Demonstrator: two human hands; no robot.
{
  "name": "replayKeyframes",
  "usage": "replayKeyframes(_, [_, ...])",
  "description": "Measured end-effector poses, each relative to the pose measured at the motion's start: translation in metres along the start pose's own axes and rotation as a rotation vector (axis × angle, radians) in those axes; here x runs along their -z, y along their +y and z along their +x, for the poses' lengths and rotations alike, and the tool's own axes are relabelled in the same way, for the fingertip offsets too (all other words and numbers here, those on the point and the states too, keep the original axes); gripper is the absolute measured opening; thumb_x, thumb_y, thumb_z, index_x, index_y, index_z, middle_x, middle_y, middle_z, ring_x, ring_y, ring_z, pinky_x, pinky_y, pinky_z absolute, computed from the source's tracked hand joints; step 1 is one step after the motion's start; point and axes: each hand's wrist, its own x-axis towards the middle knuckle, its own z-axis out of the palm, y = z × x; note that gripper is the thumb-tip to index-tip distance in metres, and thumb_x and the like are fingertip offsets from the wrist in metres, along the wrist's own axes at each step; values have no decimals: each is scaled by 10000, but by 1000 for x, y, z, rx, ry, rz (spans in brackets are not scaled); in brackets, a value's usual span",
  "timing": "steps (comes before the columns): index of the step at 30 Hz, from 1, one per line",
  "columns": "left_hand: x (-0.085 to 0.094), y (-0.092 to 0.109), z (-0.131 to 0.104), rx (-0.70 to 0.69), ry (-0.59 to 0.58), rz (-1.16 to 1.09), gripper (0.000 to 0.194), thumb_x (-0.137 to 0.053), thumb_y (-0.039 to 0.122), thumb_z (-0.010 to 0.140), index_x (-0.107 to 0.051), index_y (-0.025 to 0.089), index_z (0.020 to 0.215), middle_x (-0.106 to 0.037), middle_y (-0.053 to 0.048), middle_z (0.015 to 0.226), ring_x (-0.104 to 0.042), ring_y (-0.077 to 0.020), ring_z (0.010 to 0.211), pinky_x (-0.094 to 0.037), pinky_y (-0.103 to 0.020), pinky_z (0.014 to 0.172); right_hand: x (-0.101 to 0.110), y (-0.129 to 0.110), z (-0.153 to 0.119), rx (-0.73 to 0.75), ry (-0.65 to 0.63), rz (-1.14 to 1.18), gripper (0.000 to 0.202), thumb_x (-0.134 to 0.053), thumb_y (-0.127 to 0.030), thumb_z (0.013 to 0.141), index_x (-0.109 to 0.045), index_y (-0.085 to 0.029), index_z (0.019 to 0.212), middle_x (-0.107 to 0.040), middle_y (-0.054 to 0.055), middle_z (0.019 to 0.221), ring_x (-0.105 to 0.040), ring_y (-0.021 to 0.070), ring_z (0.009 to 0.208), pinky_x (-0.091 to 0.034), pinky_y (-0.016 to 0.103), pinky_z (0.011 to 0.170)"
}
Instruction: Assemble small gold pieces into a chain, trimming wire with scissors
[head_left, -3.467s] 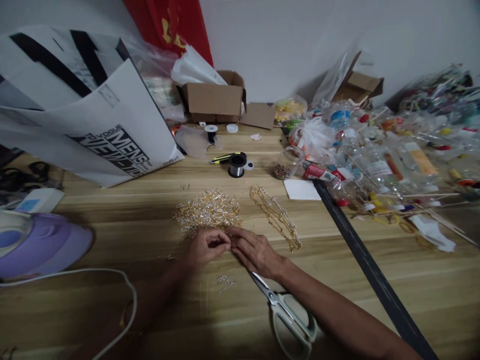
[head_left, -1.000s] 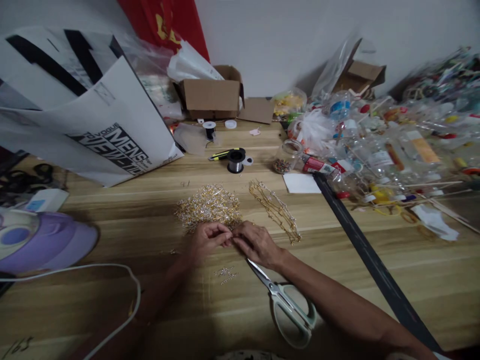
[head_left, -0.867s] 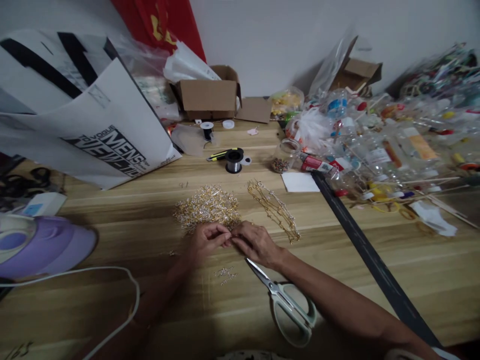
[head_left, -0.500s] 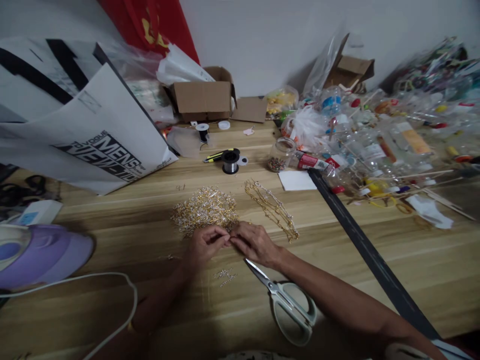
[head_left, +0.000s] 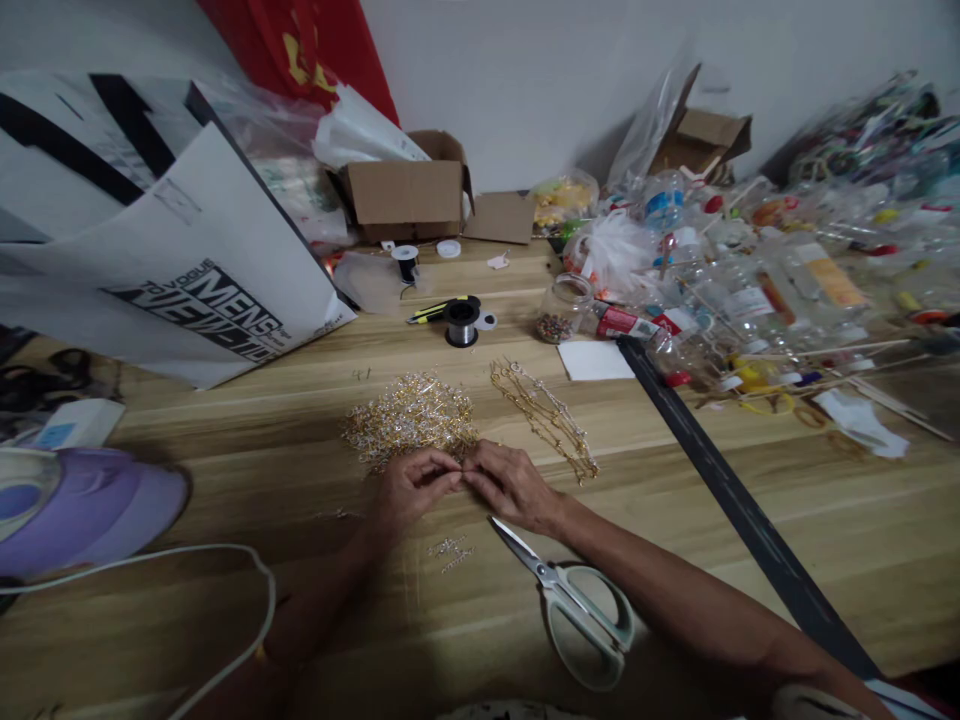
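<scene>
My left hand (head_left: pixel 414 487) and my right hand (head_left: pixel 511 484) meet fingertip to fingertip, both pinched on something too small to make out. They are at the near edge of a heap of gold and silver beaded pieces (head_left: pixel 409 415). Beaded chains (head_left: pixel 546 420) lie to the right of the heap. Below the hands is a small group of silvery pieces (head_left: pixel 451 551). Scissors (head_left: pixel 574 605) with pale handles rest beside my right forearm, blades pointing toward the hands.
Behind the heap are a wire spool (head_left: pixel 460 322), a yellow-black cutter (head_left: pixel 435 311) and a bead jar (head_left: pixel 562 310). A white bag (head_left: pixel 172 260) stands left, above a purple appliance (head_left: pixel 105 510). Plastic bottles (head_left: pixel 750 300) crowd the right; a dark strip (head_left: pixel 720 480) crosses the table.
</scene>
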Motion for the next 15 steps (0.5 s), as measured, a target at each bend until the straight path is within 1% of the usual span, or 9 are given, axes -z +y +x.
replayKeyframes(2, [0, 0, 0, -1, 3, -7, 153, -717, 258, 664, -635, 146, 730, -710, -44, 729, -667, -159, 699, -537, -250, 663, 1, -1, 1, -3, 7, 16, 141, -417, -201, 956, -525, -176, 869, -582, 47, 790, -536, 153, 717, -440, 259, 659])
replayKeyframes(5, [-1, 0, 0, -20, 20, -4, 128, -702, 208, 655, -629, 147, 740, -698, -36, 723, -660, -148, 702, -541, -247, 688, 1, -2, 2, -11, 4, 37, 143, -417, -197, 954, -529, -174, 868, -578, 46, 790, -531, 152, 718, -439, 261, 664])
replayKeyframes(9, [-4, -2, -3, -84, 79, 80, 104, -666, 173, 677, -615, 160, 767, -677, -21, 724, -658, -140, 699, -546, -237, 685, 0, -1, 1, -26, -6, 47, 141, -427, -198, 950, -535, -171, 864, -572, 41, 789, -525, 149, 712, -427, 259, 666])
replayKeyframes(12, [-6, -5, -5, -200, 138, 212, 82, -628, 152, 723, -613, 176, 800, -676, -20, 754, -655, -136, 698, -540, -229, 672, 0, 0, 1, -48, -13, 65, 135, -441, -193, 944, -540, -168, 856, -565, 32, 778, -516, 142, 699, -412, 252, 657])
replayKeyframes(15, [-5, -4, -7, -364, 156, 389, 44, -602, 145, 766, -620, 185, 771, -680, -24, 736, -642, -134, 675, -525, -224, 659, 1, -1, 1, -80, -15, 107, 124, -458, -184, 932, -543, -164, 844, -557, 24, 768, -506, 134, 687, -397, 242, 644])
